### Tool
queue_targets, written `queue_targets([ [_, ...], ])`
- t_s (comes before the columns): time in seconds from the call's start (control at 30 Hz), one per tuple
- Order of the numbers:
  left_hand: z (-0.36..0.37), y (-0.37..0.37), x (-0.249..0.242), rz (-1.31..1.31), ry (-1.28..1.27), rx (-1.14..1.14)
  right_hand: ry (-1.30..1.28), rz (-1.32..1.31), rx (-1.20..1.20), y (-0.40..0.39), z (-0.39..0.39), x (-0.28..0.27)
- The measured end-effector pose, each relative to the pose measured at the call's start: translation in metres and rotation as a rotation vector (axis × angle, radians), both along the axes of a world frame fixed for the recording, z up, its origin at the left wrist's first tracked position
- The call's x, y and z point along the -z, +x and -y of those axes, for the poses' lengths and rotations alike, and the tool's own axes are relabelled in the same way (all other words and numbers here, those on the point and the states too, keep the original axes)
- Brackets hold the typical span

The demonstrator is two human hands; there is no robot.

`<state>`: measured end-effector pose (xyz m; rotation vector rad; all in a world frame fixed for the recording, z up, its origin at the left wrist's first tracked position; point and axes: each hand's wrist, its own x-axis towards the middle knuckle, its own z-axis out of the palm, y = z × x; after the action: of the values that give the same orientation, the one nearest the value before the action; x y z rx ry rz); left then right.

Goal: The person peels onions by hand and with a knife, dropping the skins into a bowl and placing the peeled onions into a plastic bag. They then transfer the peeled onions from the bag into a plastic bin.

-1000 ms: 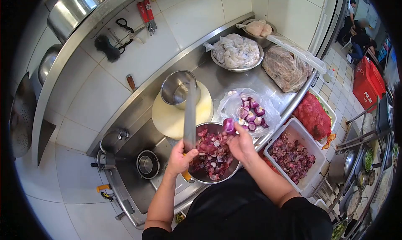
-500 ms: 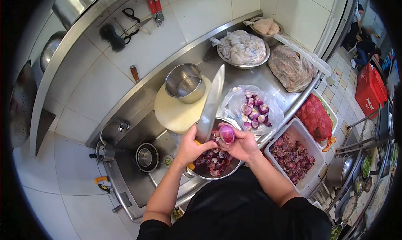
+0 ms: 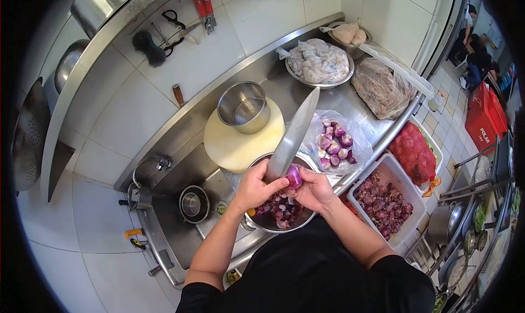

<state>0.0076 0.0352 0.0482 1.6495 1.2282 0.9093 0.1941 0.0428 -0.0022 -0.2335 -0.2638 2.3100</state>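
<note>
My left hand [image 3: 256, 188] is closed around the handle of a large kitchen knife [image 3: 295, 132], whose wide blade points up and away to the right. A purple onion [image 3: 294, 176] sits in the fingers of my right hand [image 3: 313, 189], against the lower part of the blade and my left thumb. Below both hands a metal bowl [image 3: 307, 224] holds onion skins and trimmings [image 3: 279, 210]. Just beyond, several peeled purple onions [image 3: 334, 144] lie in a clear plastic bag [image 3: 358, 143]. My palms hide part of the knife handle.
A steel pot [image 3: 243, 113] stands on a round cutting board [image 3: 219, 143]. Behind are a bowl of bagged pale food [image 3: 319, 62] and a bagged brown block [image 3: 383, 89]. Right: a white bin [image 3: 407, 195] of skins and a red mesh sack [image 3: 413, 151]. Left: the sink [image 3: 178, 231].
The knife blade has tilted to the right and now rests against the onion. My right hand has lowered the onion slightly toward my left thumb.
</note>
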Motion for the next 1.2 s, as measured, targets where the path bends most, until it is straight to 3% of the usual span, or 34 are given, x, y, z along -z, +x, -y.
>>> queue_targets([
  [0.2,0.012,-0.008,-0.014,-0.040,-0.003,0.118,-0.136,0.217,0.208,-0.004,-0.011,-0.006],
  [0.27,0.014,-0.015,0.002,-0.016,0.011,0.106,-0.167,0.242,0.219,0.001,-0.016,-0.005],
  [0.37,0.014,-0.018,0.008,-0.029,-0.086,-0.161,-0.160,0.072,0.158,0.010,-0.022,0.000],
  [0.47,0.009,-0.024,0.010,-0.138,-0.016,-0.207,-0.160,0.128,0.118,0.011,-0.018,-0.009],
  [0.6,0.002,-0.018,0.004,-0.096,0.014,-0.220,-0.177,0.117,0.030,0.008,-0.010,-0.017],
  [0.8,-0.010,-0.007,-0.013,-0.196,0.021,-0.083,0.027,-0.091,-0.140,0.001,-0.001,-0.011],
  [0.93,-0.014,-0.012,-0.014,-0.208,-0.039,0.001,0.041,0.129,-0.075,0.003,0.001,-0.019],
  [1.13,-0.008,-0.012,-0.020,-0.084,-0.017,0.120,0.062,0.234,-0.164,0.003,-0.003,-0.016],
  [1.2,-0.008,-0.013,-0.015,-0.251,0.043,0.102,0.043,0.330,-0.109,-0.002,0.002,-0.020],
])
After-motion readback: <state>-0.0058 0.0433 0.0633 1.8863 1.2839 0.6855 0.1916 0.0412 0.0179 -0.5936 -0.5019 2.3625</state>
